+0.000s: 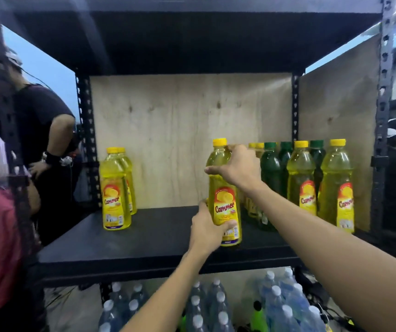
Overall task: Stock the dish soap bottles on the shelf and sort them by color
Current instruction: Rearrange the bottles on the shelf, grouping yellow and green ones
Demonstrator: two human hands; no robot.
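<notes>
A yellow dish soap bottle [225, 188] stands upright on the black shelf [144, 240], right of centre. My left hand [206, 230] grips its lower body and my right hand [236, 167] wraps its shoulder just under the yellow cap. At the left of the shelf, two yellow bottles [116, 190] stand one behind the other. On the right is a mixed group: dark green bottles [272, 173] and yellow bottles [336, 185], some partly hidden behind my right arm.
Plywood panels [180, 140] close the shelf's back and right side. Packs of water bottles [278, 305] fill the level below. A person in dark clothes [46, 149] stands close at the left, beside the shelf post [86, 140]. Another shelf board sits overhead.
</notes>
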